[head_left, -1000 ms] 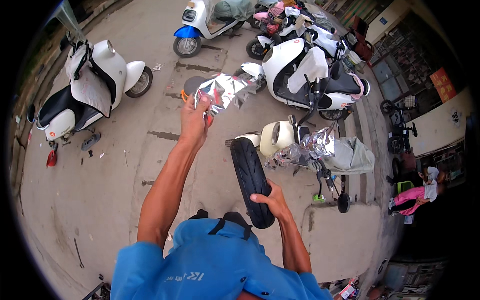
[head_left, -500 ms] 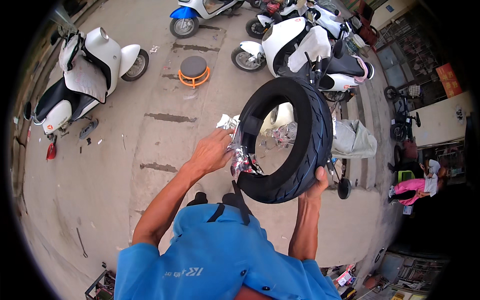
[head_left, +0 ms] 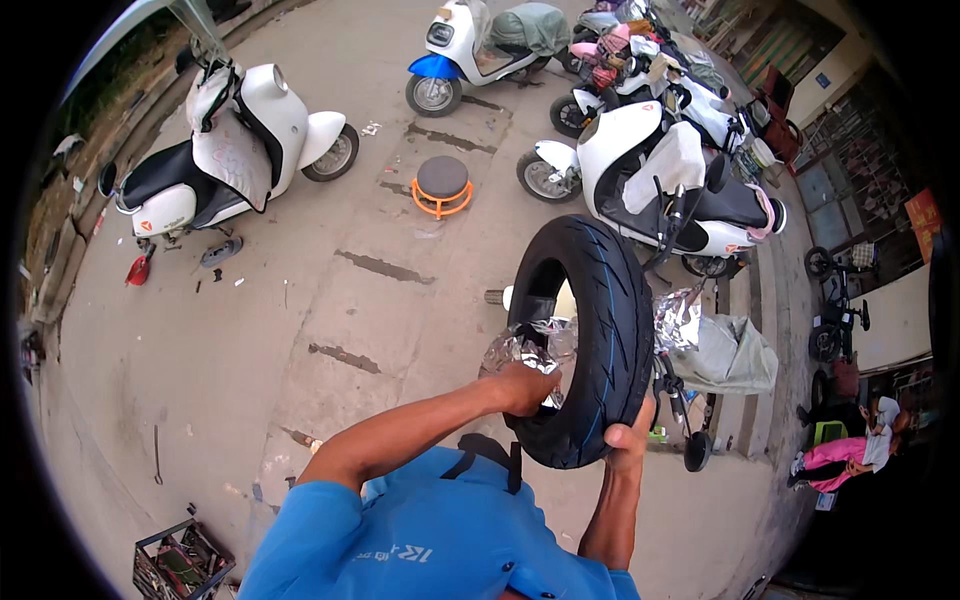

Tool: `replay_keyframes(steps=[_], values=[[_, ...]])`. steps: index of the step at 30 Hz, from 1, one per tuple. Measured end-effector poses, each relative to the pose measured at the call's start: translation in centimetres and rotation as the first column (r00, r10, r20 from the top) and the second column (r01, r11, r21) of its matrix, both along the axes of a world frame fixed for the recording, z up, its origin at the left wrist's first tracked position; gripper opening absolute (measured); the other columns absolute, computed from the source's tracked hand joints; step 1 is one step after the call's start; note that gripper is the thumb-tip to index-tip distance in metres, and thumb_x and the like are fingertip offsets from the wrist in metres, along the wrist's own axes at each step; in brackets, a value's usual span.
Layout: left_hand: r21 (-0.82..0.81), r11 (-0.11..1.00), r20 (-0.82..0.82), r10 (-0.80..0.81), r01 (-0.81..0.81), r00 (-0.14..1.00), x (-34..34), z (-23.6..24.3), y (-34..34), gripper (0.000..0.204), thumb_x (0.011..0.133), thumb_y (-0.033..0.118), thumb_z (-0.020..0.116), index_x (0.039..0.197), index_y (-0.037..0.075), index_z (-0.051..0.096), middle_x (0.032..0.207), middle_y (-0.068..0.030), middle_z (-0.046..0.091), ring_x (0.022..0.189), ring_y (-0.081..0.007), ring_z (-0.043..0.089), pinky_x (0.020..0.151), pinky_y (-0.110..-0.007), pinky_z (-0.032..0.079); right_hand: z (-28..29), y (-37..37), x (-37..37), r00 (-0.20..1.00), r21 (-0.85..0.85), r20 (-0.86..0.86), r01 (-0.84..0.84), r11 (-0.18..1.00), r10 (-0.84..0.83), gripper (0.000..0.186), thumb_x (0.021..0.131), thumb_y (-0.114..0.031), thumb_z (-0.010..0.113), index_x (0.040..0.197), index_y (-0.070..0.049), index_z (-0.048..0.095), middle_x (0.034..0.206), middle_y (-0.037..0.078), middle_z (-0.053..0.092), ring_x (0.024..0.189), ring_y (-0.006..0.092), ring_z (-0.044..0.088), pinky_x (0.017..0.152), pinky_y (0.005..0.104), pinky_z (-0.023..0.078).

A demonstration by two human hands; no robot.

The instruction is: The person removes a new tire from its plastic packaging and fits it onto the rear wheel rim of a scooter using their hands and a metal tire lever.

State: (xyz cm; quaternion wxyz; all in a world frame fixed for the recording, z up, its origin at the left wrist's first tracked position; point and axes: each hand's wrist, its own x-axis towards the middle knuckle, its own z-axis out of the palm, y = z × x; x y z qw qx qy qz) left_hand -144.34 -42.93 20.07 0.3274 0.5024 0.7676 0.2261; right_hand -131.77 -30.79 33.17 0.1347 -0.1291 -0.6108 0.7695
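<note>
A black scooter tyre with a blue-lined tread stands on edge in front of me. My right hand grips its lower right side, with the thumb on the tread. Silver plastic wrapping film hangs crumpled through the tyre's opening. At the tyre's lower left rim, the fingers of my left hand are closed on this film. More crumpled silver film shows beyond the tyre's right side. The tyre hides part of a scooter behind it, whose handlebar and round mirror stick out at the right.
White scooters stand at the left, far middle and far right. A round stool with an orange frame sits ahead. A crate of tools lies at lower left. Someone in pink trousers sits at the right.
My left hand has moved right, to the tyre's opening, with the film. The tyre has turned to show more tread. Film now shows on its right side too. The view has shifted.
</note>
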Motion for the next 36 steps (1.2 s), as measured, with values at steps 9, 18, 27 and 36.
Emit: replay_keyframes(steps=[9, 18, 27, 36], values=[[0.620, 0.596, 0.299, 0.421, -0.509, 0.856, 1.4, -2.9, -2.1, 0.039, 0.084, -0.011, 0.044, 0.119, 0.001, 0.055, 0.107, -0.0258, 0.063, 0.104, -0.0443, 0.060, 0.087, -0.047, 0.047, -6.7, 5.1, 1.7, 0.941, -0.383, -0.215, 0.163, 0.909, -0.260, 0.074, 0.085, -0.038, 0.070, 0.141, 0.005, 0.046, 0.133, 0.019, 0.060, 0.114, 0.0330, 0.063, 0.101, 0.0437, 0.053], [0.637, 0.544, 0.221, 0.549, -0.545, 0.806, 0.1, 0.2, -3.3, 0.056, 0.075, -0.014, 0.048, 0.128, 0.002, 0.059, 0.127, -0.0214, 0.060, 0.124, -0.0369, 0.054, 0.104, -0.041, 0.045, -1.7, 5.1, 0.6, 0.928, -0.593, -0.301, -0.004, 0.805, -0.218, 0.070, 0.094, -0.042, 0.057, 0.144, 0.004, 0.042, 0.139, 0.021, 0.055, 0.118, 0.0336, 0.062, 0.102, 0.0470, 0.054], [-0.175, 0.851, -0.194, 0.462, -0.494, 0.865, -0.2, -12.1, -19.1, 0.032, 0.095, 0.009, 0.045, 0.124, 0.000, 0.053, 0.102, -0.0266, 0.068, 0.093, -0.0415, 0.068, 0.081, -0.049, 0.053, 0.8, 6.4, -2.2, 0.874, -0.499, -0.366, 0.105, 0.860, -0.319, 0.075, 0.086, -0.048, 0.068, 0.138, 0.003, 0.051, 0.130, 0.016, 0.063, 0.111, 0.0296, 0.066, 0.098, 0.0425, 0.054], [0.127, 0.629, -0.120, 0.777, -0.767, 0.617, -7.5, -6.4, -14.9, 0.027, 0.083, -0.005, 0.049, 0.108, -0.006, 0.059, 0.097, -0.0319, 0.066, 0.093, -0.0462, 0.066, 0.082, -0.055, 0.052, 2.3, 5.2, 2.4, 0.900, -0.229, -0.364, 0.163, 0.960, -0.240, 0.094, 0.076, -0.048, 0.078, 0.142, 0.008, 0.042, 0.136, 0.020, 0.059, 0.117, 0.0338, 0.062, 0.105, 0.0458, 0.050]])
